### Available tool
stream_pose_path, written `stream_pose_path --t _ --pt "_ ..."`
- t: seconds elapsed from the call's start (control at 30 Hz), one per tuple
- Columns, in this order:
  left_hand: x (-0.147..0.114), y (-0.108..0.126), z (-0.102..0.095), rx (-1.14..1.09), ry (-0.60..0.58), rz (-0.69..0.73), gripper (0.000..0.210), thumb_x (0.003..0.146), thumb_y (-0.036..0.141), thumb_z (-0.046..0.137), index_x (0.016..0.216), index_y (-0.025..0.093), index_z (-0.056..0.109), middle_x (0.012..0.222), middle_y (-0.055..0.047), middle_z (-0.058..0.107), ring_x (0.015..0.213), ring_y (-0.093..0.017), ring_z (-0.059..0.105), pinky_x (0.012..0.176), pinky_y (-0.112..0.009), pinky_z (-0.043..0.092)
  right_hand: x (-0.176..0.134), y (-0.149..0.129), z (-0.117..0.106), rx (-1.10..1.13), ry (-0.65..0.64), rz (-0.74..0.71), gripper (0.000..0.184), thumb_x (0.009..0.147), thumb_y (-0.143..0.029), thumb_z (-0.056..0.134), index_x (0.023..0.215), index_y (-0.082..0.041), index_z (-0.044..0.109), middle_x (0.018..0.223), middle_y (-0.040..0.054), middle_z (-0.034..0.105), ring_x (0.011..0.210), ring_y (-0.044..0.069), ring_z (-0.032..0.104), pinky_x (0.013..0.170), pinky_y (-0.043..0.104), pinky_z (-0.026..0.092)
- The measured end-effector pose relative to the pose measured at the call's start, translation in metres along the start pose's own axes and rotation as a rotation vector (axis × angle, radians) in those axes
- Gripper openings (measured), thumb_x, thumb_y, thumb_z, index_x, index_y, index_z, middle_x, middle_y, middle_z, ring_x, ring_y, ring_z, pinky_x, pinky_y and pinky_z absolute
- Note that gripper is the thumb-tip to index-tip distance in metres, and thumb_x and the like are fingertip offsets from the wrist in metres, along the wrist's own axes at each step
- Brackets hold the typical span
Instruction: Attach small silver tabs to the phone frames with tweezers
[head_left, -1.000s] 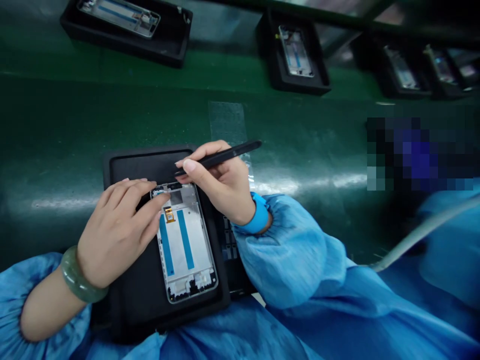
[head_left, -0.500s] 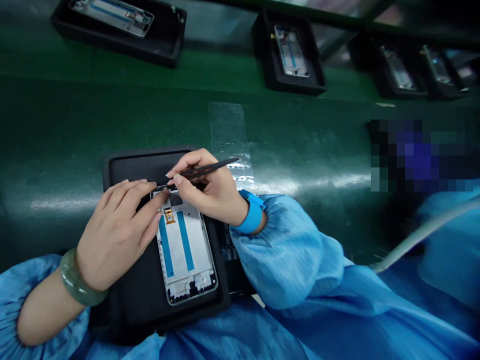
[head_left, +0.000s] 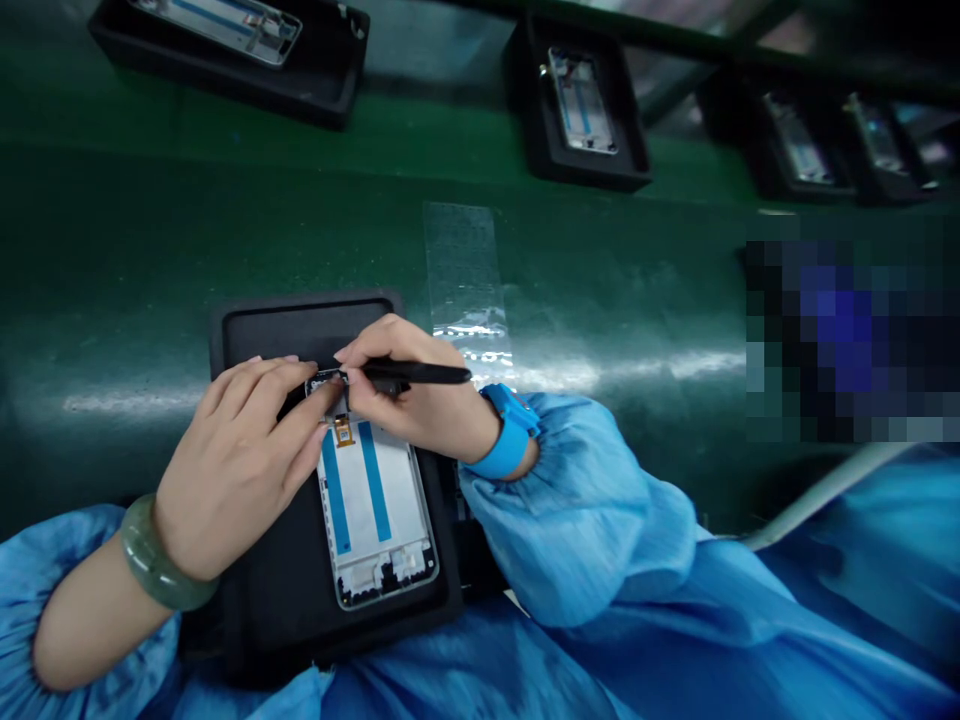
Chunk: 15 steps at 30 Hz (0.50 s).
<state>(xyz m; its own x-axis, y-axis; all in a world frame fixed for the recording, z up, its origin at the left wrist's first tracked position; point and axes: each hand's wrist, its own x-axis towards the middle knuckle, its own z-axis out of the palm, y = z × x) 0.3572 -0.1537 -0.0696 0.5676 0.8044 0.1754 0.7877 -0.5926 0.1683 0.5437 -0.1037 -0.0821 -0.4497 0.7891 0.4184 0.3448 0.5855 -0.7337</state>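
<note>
A phone frame (head_left: 386,520) with two blue strips and a small orange flex connector (head_left: 344,432) lies in a black tray (head_left: 262,610). My left hand (head_left: 240,440) rests over the frame's upper left corner. Its fingers are stretched out, with the index fingertip pressing near the top edge. In my right hand (head_left: 420,400) are black tweezers (head_left: 431,373), pinched between thumb and fingers at the frame's top. Their tips are hidden by my fingers, so I cannot tell whether they grip anything.
A clear plastic sheet (head_left: 463,260) lies on the green table (head_left: 150,240) beyond my right hand. Along the back stand several black trays, one at left (head_left: 225,85) and one in the middle (head_left: 585,168), holding similar phone frames. A blurred patch covers the right side.
My right hand has shifted slightly down, and the tweezers' rear end has swung lower, so they lie nearly level. My left hand keeps its place on the frame.
</note>
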Motion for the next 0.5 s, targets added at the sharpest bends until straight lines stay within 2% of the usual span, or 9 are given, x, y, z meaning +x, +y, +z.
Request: stream_pose_path --t 0.17,0.37,0.5 --pt "0.000 0.000 0.000 0.000 -0.010 0.005 0.034 0.087 0.023 0.047 0.119 0.014 0.054 0.114 -0.013 0.054 0.108 -0.030 0.049 0.094 -0.049 0.042 -0.001 -0.002 0.001 -0.085 -0.030 -0.054 0.008 0.081 -0.014 0.049 0.084 -0.020 0.050 0.085 0.0028 0.063 0.080 0.013 0.062 0.067 0.026 0.050" --pt "0.000 0.000 0.001 0.018 0.016 0.007 0.036 0.086 0.022 0.049 0.121 0.015 0.053 0.114 -0.013 0.055 0.107 -0.029 0.050 0.093 -0.047 0.043 0.000 0.006 0.000 0.133 0.054 0.133 0.007 0.080 -0.018 0.055 0.084 -0.019 0.049 0.083 0.0015 0.061 0.073 0.011 0.062 0.064 0.023 0.051" --pt "0.000 0.001 0.001 0.015 0.017 0.010 0.036 0.085 0.021 0.051 0.121 0.015 0.053 0.113 -0.012 0.055 0.108 -0.028 0.050 0.093 -0.047 0.043 -0.002 0.009 0.002 0.163 0.069 0.122 0.010 0.078 -0.019 0.057 0.084 -0.020 0.050 0.084 0.0024 0.061 0.077 0.013 0.062 0.069 0.027 0.052"
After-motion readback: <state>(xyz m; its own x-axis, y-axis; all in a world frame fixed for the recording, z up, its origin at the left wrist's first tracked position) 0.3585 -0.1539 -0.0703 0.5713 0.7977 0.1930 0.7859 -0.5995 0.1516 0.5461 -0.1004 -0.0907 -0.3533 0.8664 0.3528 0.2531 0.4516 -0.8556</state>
